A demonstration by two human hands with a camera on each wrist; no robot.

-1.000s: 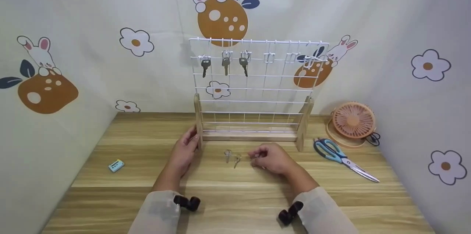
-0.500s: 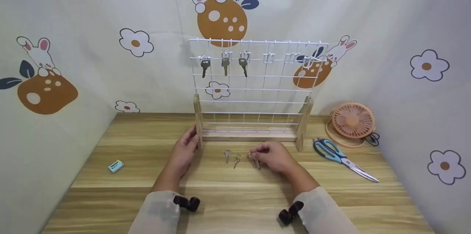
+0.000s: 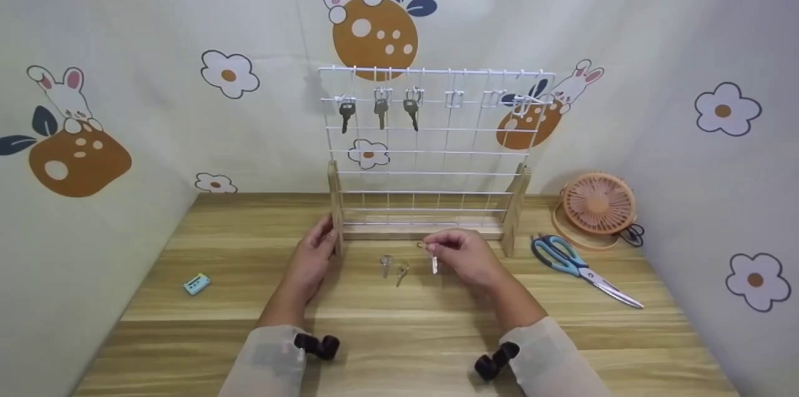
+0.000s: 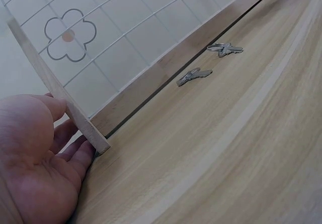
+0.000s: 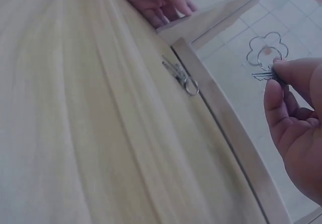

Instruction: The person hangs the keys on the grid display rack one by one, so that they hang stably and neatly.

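Between right thumb and fingers, my right hand (image 3: 465,256) pinches a small silver key (image 3: 435,266) with a ring (image 5: 270,58). It is held in front of the rack's base. Two more silver keys with rings lie on the table to its left, the left key (image 3: 385,266) and the right key (image 3: 402,274). My left hand (image 3: 312,259) touches the outer side of the rack's left wooden leg (image 4: 63,93), with its fingers loosely bent. Three darker keys, one of them the middle key (image 3: 381,113), hang from hooks on the white wire rack (image 3: 431,151).
More white hooks (image 3: 454,99) sit along the rack's upper right. To the right lie blue-handled scissors (image 3: 583,269) beside an orange fan (image 3: 598,203). A small light-blue block (image 3: 197,283) lies at the left of the wooden table (image 3: 399,341). A patterned curtain stands close behind.
My right hand has picked up a key from the table and lifted it slightly, turning so that the blade hangs down. The left hand stays at the rack's leg.
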